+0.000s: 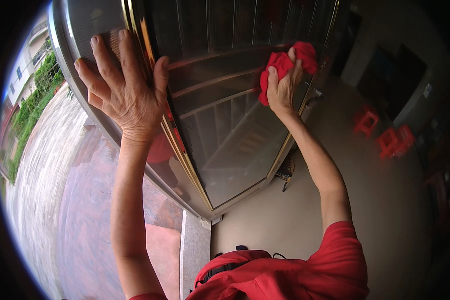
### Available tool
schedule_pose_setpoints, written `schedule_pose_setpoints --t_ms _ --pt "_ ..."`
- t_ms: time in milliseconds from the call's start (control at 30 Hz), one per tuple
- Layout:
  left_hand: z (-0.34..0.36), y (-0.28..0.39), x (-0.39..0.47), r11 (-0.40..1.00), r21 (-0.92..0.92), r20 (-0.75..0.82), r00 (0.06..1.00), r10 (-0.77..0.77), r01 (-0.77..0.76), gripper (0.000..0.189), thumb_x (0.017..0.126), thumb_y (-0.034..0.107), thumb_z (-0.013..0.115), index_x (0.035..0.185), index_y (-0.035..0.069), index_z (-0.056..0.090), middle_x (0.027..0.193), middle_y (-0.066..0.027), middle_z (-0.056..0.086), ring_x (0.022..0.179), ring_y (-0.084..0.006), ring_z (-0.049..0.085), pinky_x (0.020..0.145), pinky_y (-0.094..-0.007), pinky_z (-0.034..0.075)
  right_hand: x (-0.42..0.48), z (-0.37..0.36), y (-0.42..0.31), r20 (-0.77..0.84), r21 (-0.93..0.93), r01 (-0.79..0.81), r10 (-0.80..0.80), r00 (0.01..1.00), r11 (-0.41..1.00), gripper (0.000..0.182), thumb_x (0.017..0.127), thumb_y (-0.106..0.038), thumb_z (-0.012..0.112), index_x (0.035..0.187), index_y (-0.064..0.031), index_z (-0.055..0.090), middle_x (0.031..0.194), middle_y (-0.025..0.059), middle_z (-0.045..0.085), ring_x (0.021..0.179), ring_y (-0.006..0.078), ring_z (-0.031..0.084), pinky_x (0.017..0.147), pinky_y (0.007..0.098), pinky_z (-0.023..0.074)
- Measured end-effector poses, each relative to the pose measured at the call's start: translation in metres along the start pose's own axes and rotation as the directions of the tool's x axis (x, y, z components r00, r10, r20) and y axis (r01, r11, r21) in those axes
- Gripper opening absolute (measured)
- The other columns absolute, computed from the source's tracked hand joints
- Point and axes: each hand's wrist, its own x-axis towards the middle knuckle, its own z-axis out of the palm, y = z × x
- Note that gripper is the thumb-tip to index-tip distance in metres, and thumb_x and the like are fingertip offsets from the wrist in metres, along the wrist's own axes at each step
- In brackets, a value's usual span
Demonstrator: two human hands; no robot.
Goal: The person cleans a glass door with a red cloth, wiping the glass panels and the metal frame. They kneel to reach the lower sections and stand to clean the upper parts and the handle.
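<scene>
My right hand (285,88) grips a bunched red cloth (279,63) against a dark, glossy door panel (225,138), towards its right side. Gold-coloured trim (185,167) borders this panel, and upright ribs run along its upper part. Higher up on the left, my left hand (129,90) lies with spread fingers across the metal door edge and a mesh screen (88,17). Nothing is held in that hand. A door handle (315,92) sticks out from the panel's right edge, just beyond my right wrist.
Several red plastic stools (388,142) stand on the indoor floor (255,228) to the right. A stone threshold (196,243) runs below the door. Outside at left are reddish paving (93,210), a pale concrete path (41,150) and green plants (32,108).
</scene>
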Motion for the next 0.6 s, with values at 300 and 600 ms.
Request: schedule_pose_setpoints --t_ms 300,600 --pt "0.002 0.005 -0.005 0.999 -0.053 -0.015 1.000 -0.003 0.002 0.065 0.086 0.060 0.047 0.138 0.020 0.041 0.145 -0.0163 0.028 0.133 -0.0461 0.017 0.100 -0.0594 0.024 0.131 -0.031 0.118 -0.310 -0.113 -0.058 0.020 0.951 0.992 0.056 0.088 -0.047 0.051 0.128 -0.0081 0.046 0.119 0.0250 0.049 0.110 0.0429 0.044 0.094 0.0509 0.0336" --pt "0.002 0.000 -0.004 1.000 -0.014 0.007 1.000 0.017 -0.017 0.065 0.085 0.058 0.051 0.137 0.020 0.041 0.143 -0.0180 0.028 0.129 -0.0482 0.018 0.095 -0.0610 0.027 0.013 0.003 0.105 -0.219 -0.023 -0.556 0.539 0.813 0.831 0.063 0.092 -0.046 0.045 0.133 0.0005 0.036 0.128 0.0273 0.042 0.116 0.0422 0.042 0.096 0.0488 0.0330"
